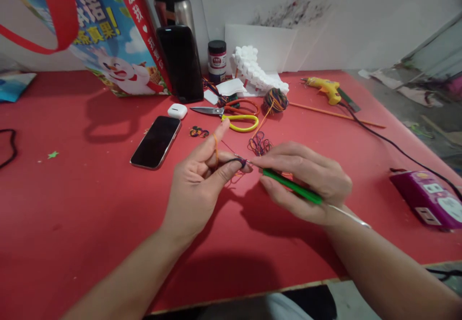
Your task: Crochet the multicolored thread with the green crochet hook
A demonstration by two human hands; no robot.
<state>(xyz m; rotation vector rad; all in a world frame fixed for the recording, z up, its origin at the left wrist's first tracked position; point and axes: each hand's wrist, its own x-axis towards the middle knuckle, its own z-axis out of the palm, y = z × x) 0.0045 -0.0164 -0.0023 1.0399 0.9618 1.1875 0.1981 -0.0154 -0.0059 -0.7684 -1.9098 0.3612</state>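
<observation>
My left hand (197,185) pinches a small dark piece of crocheted yarn (238,162) between thumb and fingers. An orange stretch of the yarn loops round its raised index finger. In my right hand (306,180) lies a crochet hook with a green handle (292,186), its thin metal tip meeting the yarn piece at the left fingertips. Behind the hands, loose multicoloured yarn (260,144) lies in a tangle, and an orange strand leads from it to a yarn ball (275,101).
Scissors (241,122), a phone (156,142), an earbud case (177,111) and a small yarn piece (198,132) lie beyond my left hand. Further right are a yellow glue gun (325,89), its black cord and a purple box (428,199). A printed bag (119,55) stands back left.
</observation>
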